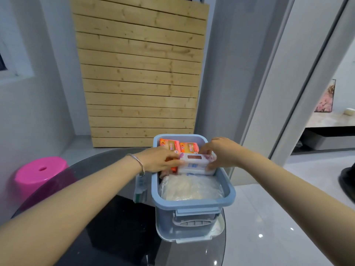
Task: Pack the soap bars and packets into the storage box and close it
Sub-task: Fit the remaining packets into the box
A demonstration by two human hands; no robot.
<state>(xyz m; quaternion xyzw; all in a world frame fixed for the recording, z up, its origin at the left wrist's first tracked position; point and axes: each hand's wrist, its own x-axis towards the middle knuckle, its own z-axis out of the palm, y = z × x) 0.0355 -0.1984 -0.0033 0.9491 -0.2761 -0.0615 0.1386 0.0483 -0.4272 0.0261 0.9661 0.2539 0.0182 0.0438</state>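
Here, the packet (196, 163) is held low inside the box (194, 203), pinched at its 2 ends by the curled left hand (161, 160) and right hand (221, 152), and is judged light, soft and best gripped there.

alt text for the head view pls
A left hand and a right hand hold a white packet in an open blue storage box on a dark glass table. At its far end stand orange soap bars, nearer a clear bag.

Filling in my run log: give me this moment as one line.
step: packing | left hand: holds white packet | right hand: holds same packet | blue box: open, orange soap bars and clear bag inside
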